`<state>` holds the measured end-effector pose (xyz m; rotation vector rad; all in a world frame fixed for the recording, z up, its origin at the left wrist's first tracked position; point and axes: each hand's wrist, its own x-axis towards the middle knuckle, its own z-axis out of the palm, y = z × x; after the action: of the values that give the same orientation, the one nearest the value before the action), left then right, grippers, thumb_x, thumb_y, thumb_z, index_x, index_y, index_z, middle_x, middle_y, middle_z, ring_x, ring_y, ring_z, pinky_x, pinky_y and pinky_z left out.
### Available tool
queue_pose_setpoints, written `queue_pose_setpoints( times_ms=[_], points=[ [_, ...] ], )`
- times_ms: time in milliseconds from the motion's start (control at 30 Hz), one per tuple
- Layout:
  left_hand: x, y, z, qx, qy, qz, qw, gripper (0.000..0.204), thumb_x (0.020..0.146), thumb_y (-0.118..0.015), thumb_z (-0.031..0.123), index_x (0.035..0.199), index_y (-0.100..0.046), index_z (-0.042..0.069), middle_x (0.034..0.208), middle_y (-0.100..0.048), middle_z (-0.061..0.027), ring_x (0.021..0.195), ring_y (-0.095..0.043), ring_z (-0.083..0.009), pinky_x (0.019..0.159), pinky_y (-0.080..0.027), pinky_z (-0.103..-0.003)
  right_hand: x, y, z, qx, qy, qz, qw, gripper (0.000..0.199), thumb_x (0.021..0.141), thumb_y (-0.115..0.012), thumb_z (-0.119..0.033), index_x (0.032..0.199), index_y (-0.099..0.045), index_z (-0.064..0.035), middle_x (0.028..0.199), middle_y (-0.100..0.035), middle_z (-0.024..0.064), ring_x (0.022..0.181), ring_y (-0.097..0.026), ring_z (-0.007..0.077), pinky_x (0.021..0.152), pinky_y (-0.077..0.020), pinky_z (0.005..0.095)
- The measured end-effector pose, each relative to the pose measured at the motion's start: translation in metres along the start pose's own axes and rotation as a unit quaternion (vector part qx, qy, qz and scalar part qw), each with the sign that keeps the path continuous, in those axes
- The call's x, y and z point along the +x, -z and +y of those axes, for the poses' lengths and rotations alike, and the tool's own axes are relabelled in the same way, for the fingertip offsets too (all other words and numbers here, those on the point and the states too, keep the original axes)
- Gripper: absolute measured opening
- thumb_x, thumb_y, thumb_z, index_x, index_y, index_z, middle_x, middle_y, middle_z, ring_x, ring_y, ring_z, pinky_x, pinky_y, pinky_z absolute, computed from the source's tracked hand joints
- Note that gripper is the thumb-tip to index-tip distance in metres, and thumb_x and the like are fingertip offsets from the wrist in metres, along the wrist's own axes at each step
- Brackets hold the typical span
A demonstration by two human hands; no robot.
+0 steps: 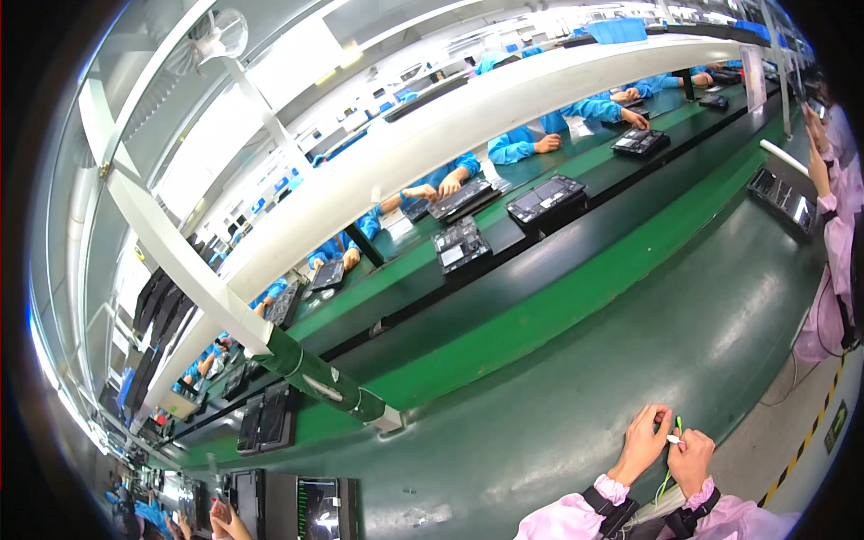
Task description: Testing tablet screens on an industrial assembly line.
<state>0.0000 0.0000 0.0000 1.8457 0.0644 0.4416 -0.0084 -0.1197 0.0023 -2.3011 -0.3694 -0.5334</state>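
Thin green cord [679, 422] w/ small white piece [673, 439] is up over the bench [504, 441], to the right of the green post [326, 384]. Prob. v. light, soft & floppy, so it'd bend if pushed; white piece looks stiffer but easy to fumble. Best hold = white piece, not mid-cord. R hand [691, 457] seems to pinch it; L hand [642, 446] has fingers curled close, can't tell if gripping. Lit screen [318, 509] sits nearer than post; black devices [547, 200] beyond it.
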Motion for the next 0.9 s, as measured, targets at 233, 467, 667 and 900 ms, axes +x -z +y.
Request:
queue_pose_setpoints(
  times_ms=[233, 467, 667, 900],
  points=[
    [0.0005, -0.0025, -0.001, 0.002, -0.008, 0.011, 1.0, 0.012, 0.084, -0.059, 0.009, 0.092, -0.058, -0.001, 0.082, -0.061, -0.0128, 0.071, -0.061, -0.0209, 0.064, -0.048, -0.03, -0.0002, -0.0001, 0.001, 0.016, -0.005, 0.007, 1.0, 0.03, 0.071, -0.061, -0.001, 0.053, -0.037, -0.0028, 0.048, -0.04, 0.0138, 0.045, -0.043, 0.0335, 0.044, -0.0292, 0.043],
    [0.0002, -0.0025, -0.0012, 0.005, -0.014, 0.014, 1.0, 0.012, 0.084, -0.06, 0.009, 0.092, -0.058, -0.001, 0.081, -0.061, -0.0126, 0.07, -0.061, -0.0212, 0.064, -0.048, -0.03, -0.0008, -0.0005, 0.001, 0.035, -0.031, 0.022, 0.999, 0.03, 0.071, -0.06, 0.001, 0.054, -0.036, -0.0028, 0.048, -0.04, 0.0146, 0.045, -0.043, 0.0343, 0.045, -0.0302, 0.0421],
    [0.0005, -0.0003, -0.0012, 0.007, -0.019, 0.012, 1.0, 0.012, 0.084, -0.059, 0.009, 0.092, -0.058, 0.0, 0.081, -0.06, -0.0125, 0.071, -0.061, -0.0216, 0.064, -0.048, -0.031, -0.001, -0.0016, 0.0005, 0.051, -0.036, 0.032, 0.998, 0.029, 0.07, -0.06, 0.002, 0.055, -0.036, -0.0029, 0.048, -0.04, 0.0144, 0.045, -0.043, 0.0346, 0.045, -0.0305, 0.0419],
    [0.0011, 0.0019, -0.0027, 0.022, -0.007, 0.011, 1.0, 0.013, 0.085, -0.059, 0.01, 0.092, -0.058, 0.0, 0.081, -0.06, -0.0128, 0.071, -0.061, -0.0221, 0.065, -0.048, -0.031, -0.0025, -0.007, 0.0026, 0.045, -0.029, 0.025, 0.998, 0.028, 0.07, -0.059, 0.002, 0.055, -0.036, -0.003, 0.048, -0.041, 0.0146, 0.045, -0.044, 0.0349, 0.045, -0.0305, 0.0423]
  ],
)
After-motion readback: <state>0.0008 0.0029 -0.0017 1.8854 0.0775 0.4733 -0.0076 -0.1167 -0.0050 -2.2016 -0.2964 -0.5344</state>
